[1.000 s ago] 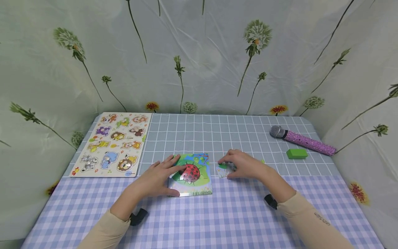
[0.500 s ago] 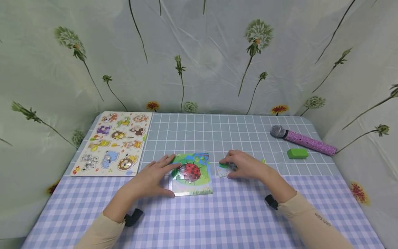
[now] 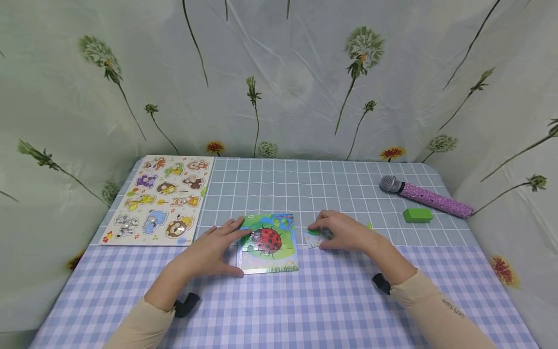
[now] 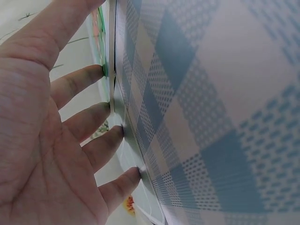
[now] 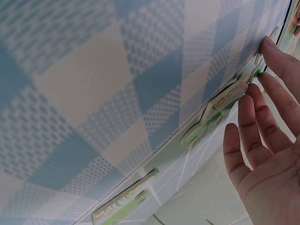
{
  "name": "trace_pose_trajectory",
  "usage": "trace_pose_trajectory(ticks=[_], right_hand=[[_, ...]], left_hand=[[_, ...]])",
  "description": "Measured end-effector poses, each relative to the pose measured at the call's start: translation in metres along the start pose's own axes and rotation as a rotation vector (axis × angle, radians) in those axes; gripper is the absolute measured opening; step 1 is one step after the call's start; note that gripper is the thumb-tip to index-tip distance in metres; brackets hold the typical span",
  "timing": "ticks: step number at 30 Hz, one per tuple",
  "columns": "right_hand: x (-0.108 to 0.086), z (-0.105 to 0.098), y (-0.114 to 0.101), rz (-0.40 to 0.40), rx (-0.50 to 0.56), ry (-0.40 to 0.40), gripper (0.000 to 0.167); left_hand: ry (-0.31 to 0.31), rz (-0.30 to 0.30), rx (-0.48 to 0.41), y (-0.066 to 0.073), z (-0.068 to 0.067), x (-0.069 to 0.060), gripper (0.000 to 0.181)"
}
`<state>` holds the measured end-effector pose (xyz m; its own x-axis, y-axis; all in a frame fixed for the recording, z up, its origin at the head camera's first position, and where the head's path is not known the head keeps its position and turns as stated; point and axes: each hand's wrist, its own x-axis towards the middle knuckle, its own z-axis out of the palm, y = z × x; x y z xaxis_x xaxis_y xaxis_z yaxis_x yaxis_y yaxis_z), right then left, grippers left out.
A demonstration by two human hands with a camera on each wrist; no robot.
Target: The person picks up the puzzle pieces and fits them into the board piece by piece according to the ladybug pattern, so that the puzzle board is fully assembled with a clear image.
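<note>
A square ladybug jigsaw puzzle (image 3: 268,242) lies flat near the middle of the table. My left hand (image 3: 209,252) is spread at its left side, with the index fingertip on the picture and the thumb at the lower left corner. In the left wrist view, the fingers (image 4: 101,150) look nearly straight. To the right of the puzzle, my right hand (image 3: 344,232) rests its fingertips on a loose puzzle piece (image 3: 312,239). More loose pieces (image 5: 213,117) lie beneath and beside that hand in the right wrist view, partly hidden in the head view.
A wooden animal peg board (image 3: 161,201) lies at the back left. On the right are a green block (image 3: 417,215) and a microphone with a glittery pink handle (image 3: 431,198). A checked cloth (image 3: 279,310) covers the front, and a grey grid-patterned surface (image 3: 270,179) the back.
My left hand has shifted left, its index finger drawing back from the ladybug toward the puzzle's left edge. My right hand has stayed at the loose pieces.
</note>
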<state>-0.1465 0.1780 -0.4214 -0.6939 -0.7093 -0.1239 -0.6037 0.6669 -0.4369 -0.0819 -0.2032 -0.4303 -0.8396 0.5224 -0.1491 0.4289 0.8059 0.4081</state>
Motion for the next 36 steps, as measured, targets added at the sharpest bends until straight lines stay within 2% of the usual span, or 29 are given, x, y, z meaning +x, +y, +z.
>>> trace_pose_trajectory(ticks=[19,36], right_hand=[[0.000,0.000,-0.003,0.007,-0.028,0.005,0.047],[0.003,0.004,-0.019,-0.055,0.008,0.080,0.045]], left_hand=[[0.013,0.000,-0.011,-0.002,0.002,-0.001,0.104],[0.029,0.000,-0.014,-0.004,0.004,-0.001,0.103]])
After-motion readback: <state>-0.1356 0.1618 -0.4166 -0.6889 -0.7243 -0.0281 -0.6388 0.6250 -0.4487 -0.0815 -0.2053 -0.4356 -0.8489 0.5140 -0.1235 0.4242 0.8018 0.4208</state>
